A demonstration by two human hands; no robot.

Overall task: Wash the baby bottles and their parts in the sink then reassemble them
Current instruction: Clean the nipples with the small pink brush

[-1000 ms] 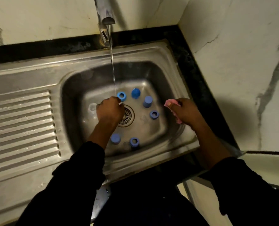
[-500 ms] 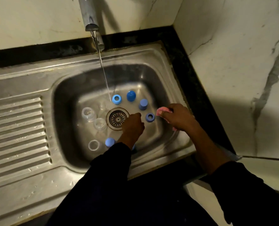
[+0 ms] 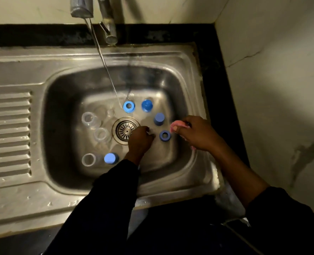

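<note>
Bottle parts (image 3: 110, 158) dot the floor of the sink (image 3: 64, 85). Left hand (image 3: 140, 140) is down in there, fingers (image 3: 146, 130) curled round a small pale piece (image 3: 150, 133) just right of the drain (image 3: 126, 130). Right hand (image 3: 198, 134) grips a pink sponge (image 3: 178, 124), right beside a dark blue ring (image 3: 165, 135). Further back sit two blue caps (image 3: 159, 118) and a light blue ring (image 3: 129, 106), where the thin water stream (image 3: 106, 67) from the tap (image 3: 81, 7) lands. Left of the drain, three clear bottles (image 3: 90, 119) stand mouths up.
</note>
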